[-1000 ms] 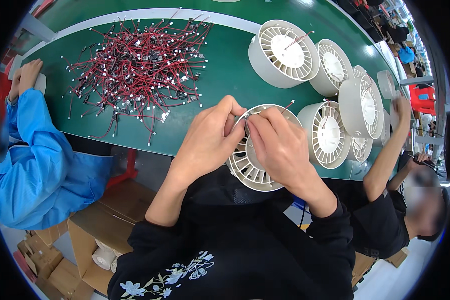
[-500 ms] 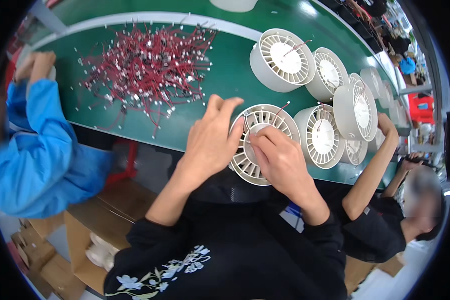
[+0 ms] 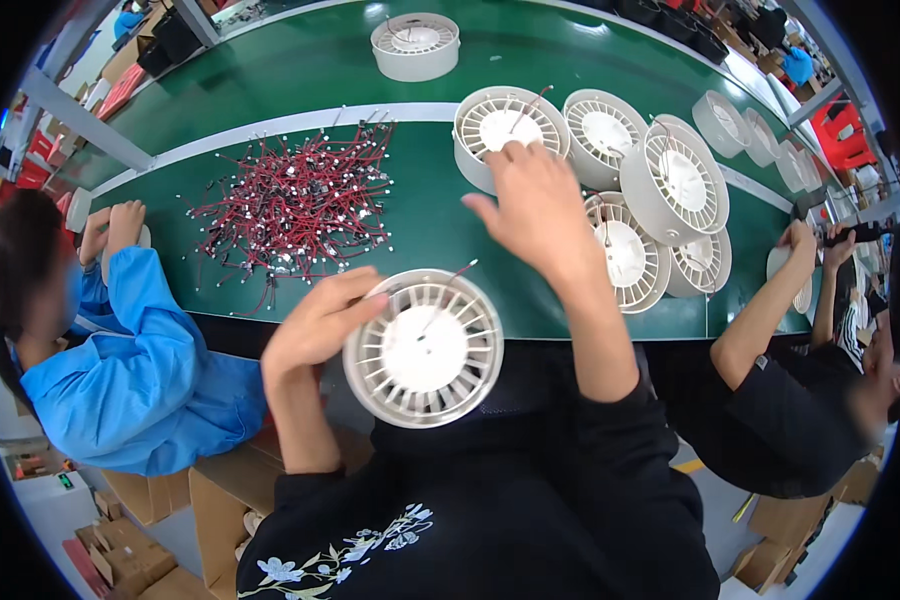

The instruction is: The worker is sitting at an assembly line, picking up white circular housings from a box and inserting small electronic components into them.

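Note:
A round white plastic housing with radial slats [image 3: 425, 350] is held near my body, at the table's front edge. My left hand [image 3: 320, 325] grips its upper left rim, fingers over the edge. A thin wire with a small white connector [image 3: 473, 263] sticks up from its far side. My right hand [image 3: 545, 205] is stretched out over a second slatted housing [image 3: 485, 130]. Its fingertips overlap that housing's near rim and its thumb is spread to the left; whether they touch the rim cannot be told. A wire also rises from this second housing.
A heap of red and black wires with white connectors [image 3: 295, 205] covers the green table's [image 3: 530, 60] left part. Several more housings [image 3: 675, 180] crowd the right, some leaning on others. One housing [image 3: 415, 50] stands farther back. Co-workers sit at both sides; cardboard boxes [image 3: 235, 510] lie below left.
My left hand has brought the held housing left and toward me. My right hand has left that housing's middle and moved outward to another one. The view has shifted too.

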Motion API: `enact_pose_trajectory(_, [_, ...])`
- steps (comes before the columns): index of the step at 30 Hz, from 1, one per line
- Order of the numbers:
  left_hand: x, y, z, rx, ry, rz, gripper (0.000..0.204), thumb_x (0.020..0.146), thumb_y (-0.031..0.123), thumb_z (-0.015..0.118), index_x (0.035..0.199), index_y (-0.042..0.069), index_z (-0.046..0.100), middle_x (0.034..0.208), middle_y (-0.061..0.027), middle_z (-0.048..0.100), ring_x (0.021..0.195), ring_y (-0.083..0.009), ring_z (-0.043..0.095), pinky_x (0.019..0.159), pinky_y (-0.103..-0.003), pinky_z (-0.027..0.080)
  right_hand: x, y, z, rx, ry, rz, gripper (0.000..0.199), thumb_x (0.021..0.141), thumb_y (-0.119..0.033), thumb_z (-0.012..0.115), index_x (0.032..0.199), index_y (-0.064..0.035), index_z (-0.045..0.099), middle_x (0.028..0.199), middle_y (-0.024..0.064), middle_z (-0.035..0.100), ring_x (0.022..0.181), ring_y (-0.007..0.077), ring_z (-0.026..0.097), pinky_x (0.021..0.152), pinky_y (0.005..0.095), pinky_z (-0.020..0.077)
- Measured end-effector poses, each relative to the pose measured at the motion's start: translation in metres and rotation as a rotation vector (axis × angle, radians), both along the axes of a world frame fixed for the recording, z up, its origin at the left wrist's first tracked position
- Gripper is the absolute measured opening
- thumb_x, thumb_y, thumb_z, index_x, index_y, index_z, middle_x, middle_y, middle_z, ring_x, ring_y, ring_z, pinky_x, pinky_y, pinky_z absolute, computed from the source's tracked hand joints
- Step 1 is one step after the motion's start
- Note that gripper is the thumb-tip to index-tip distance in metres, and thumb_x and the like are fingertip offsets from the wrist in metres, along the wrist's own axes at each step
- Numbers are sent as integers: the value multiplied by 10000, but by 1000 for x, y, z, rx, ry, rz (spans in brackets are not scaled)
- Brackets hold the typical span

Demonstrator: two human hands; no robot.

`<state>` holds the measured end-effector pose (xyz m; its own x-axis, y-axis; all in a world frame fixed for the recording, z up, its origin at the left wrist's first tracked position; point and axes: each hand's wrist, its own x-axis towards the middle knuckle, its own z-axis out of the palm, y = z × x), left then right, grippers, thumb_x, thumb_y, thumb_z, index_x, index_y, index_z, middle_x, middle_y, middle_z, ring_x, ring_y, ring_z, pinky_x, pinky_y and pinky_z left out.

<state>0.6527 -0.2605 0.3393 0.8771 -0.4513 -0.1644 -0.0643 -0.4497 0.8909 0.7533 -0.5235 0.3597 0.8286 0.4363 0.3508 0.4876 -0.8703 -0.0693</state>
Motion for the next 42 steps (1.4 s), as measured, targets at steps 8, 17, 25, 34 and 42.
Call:
enact_pose_trajectory(8, [54,100,66,-99,-26,526,285,948,247,651,1054,-12,702,897,-8,680,805,-97,611,742,-266,483,-11,11,-29,114,-99,-27,271,797,-127,763,1010,-2,653,941,135,615,926,329,604,817,453,484])
enact_pose_trajectory(17, [298,163,39,81,-83,741,222,869,95,553,878,-111,634,686,-136,610,534,-230,630,532,-402,630,-82,2,-17,340,228,370,188,783,-40,725,947,-21,634,872,111,574,825,307,581,732,415,455])
enact_pose_trajectory(25, [393,147,-52,128,1,932,285,887,153,496,912,-112,599,732,-209,598,596,-299,653,536,-477,630,-102,4,-31,494,245,412,235,754,-32,768,960,-24,656,881,90,599,781,286,572,692,393,451])
enact_pose_trajectory(34, [315,90,20,870,7,748,410,900,332,546,987,-46,682,895,-185,699,664,-276,683,579,-435,611,-98,12,-30,520,253,393,252,738,-42,790,958,-24,668,886,78,620,776,276,578,682,374,455])
enact_pose_trajectory(42, [242,79,18,919,50,48,286,886,274,678,946,-2,727,849,-106,710,699,-227,664,578,-355,552,-97,15,-31,556,244,368,215,745,-42,785,924,-37,666,864,64,624,752,252,584,666,365,456])
